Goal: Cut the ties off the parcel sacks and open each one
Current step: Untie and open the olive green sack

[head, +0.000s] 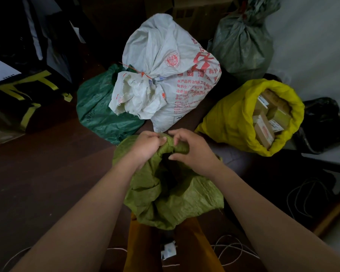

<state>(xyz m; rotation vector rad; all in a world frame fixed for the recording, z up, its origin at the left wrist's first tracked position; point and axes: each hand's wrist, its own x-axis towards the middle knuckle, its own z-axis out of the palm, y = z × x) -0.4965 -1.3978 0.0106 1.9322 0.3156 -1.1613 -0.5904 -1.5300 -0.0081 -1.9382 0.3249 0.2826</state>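
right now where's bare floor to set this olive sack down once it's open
Bare dark floor lies left of the olive sack, below the dark green sack. Ahead is crowded: white sack, yellow sack of boxes, grey-green sack. Cords clutter the right.

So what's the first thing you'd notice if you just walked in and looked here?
Probably both hands, left hand and right hand, pulling at the mouth of the light green sack right in front. Behind it lies a big white sack still tied with a red tie, and to the right a yellow sack sits open, showing boxes.
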